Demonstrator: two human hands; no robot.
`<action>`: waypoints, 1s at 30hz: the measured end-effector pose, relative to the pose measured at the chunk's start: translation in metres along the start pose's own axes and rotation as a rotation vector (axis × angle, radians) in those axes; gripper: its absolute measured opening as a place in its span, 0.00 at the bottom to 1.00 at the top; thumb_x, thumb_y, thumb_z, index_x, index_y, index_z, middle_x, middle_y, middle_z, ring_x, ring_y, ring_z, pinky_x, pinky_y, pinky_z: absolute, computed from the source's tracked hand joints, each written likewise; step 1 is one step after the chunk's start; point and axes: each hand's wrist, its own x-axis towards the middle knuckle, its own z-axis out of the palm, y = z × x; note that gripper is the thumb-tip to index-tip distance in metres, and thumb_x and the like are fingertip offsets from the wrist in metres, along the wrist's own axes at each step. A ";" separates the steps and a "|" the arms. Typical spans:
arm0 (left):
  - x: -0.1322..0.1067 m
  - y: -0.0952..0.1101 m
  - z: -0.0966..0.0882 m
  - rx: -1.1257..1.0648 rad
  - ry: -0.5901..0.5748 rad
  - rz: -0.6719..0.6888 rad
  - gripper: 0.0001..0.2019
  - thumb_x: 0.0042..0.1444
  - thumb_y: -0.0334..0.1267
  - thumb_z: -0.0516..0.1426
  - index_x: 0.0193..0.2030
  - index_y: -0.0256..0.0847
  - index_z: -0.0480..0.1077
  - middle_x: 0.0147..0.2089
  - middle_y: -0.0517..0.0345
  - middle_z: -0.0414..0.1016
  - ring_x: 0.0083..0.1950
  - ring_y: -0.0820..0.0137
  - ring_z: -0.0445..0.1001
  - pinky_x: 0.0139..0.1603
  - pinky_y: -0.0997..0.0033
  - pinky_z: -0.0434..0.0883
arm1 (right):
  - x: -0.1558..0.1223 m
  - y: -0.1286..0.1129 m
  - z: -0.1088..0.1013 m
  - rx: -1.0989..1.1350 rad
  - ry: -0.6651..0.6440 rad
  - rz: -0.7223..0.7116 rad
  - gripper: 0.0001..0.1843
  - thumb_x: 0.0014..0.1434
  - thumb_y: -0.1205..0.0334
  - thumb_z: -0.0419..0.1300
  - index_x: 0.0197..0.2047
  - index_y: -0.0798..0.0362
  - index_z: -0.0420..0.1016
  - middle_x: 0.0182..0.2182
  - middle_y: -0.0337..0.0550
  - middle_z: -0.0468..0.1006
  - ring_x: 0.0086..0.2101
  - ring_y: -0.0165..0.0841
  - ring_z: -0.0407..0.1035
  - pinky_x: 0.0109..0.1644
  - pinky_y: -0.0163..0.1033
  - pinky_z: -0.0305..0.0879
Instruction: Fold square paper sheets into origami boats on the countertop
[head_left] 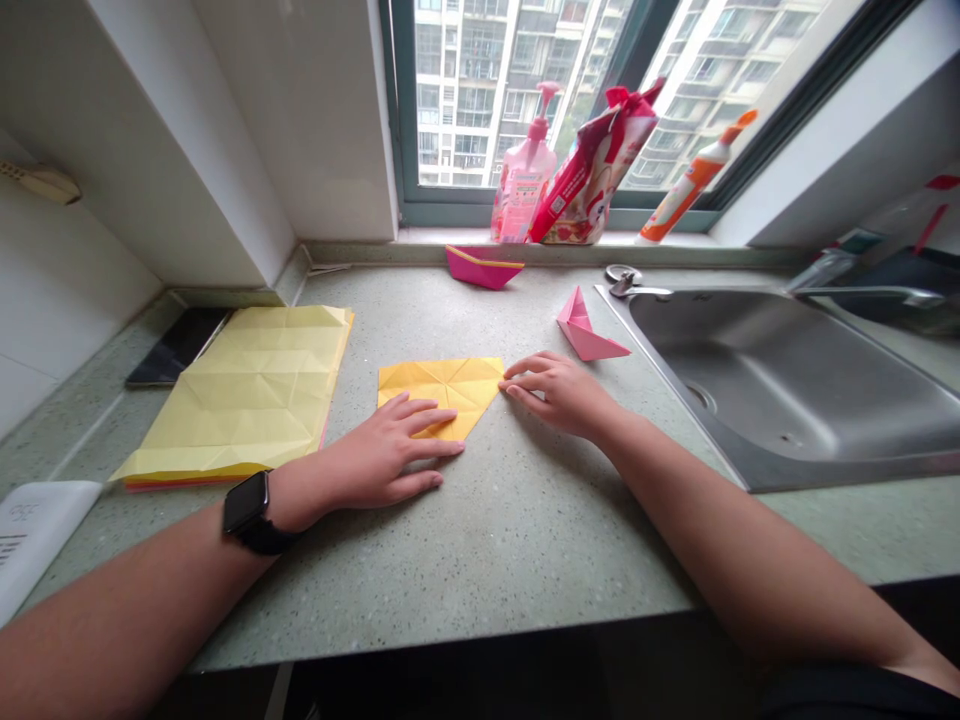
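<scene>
A creased sheet of yellow-orange paper [439,380] lies on the counter, its lower right corner folded in at a slant. My left hand [390,445] rests flat on its lower part with fingers spread, hiding the near edge. At the paper's right corner, my right hand [559,390] pinches the tip between thumb and fingers. Beyond the right hand stands a folded pink paper piece [589,335] with a pointed peak. A magenta paper boat [484,268] sits near the back of the counter.
Left of the hands lies a stack of creased yellow paper [247,385], partly over a dark phone [176,350]. A steel sink [810,390] is on the right. A pink pump bottle [525,185], a red bag [600,170] and an orange-white bottle [694,185] stand on the windowsill.
</scene>
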 end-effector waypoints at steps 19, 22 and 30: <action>0.000 0.002 -0.001 -0.021 -0.008 -0.007 0.22 0.77 0.49 0.61 0.74 0.54 0.75 0.80 0.46 0.70 0.80 0.42 0.66 0.81 0.27 0.60 | -0.001 0.006 0.005 -0.027 0.059 0.092 0.19 0.80 0.54 0.58 0.47 0.42 0.92 0.50 0.46 0.90 0.50 0.45 0.82 0.59 0.59 0.74; 0.000 0.002 -0.001 -0.030 -0.005 -0.006 0.22 0.77 0.49 0.61 0.74 0.54 0.76 0.80 0.47 0.70 0.80 0.43 0.66 0.82 0.28 0.59 | -0.002 0.002 0.005 -0.054 0.087 0.091 0.20 0.80 0.54 0.56 0.46 0.44 0.92 0.49 0.48 0.90 0.48 0.47 0.82 0.58 0.60 0.76; 0.002 0.004 -0.001 0.000 -0.001 -0.002 0.22 0.76 0.50 0.61 0.73 0.54 0.76 0.79 0.46 0.70 0.80 0.42 0.66 0.82 0.30 0.60 | -0.004 -0.031 0.004 0.012 0.206 -0.089 0.18 0.78 0.58 0.59 0.64 0.44 0.85 0.54 0.52 0.87 0.52 0.47 0.80 0.58 0.60 0.79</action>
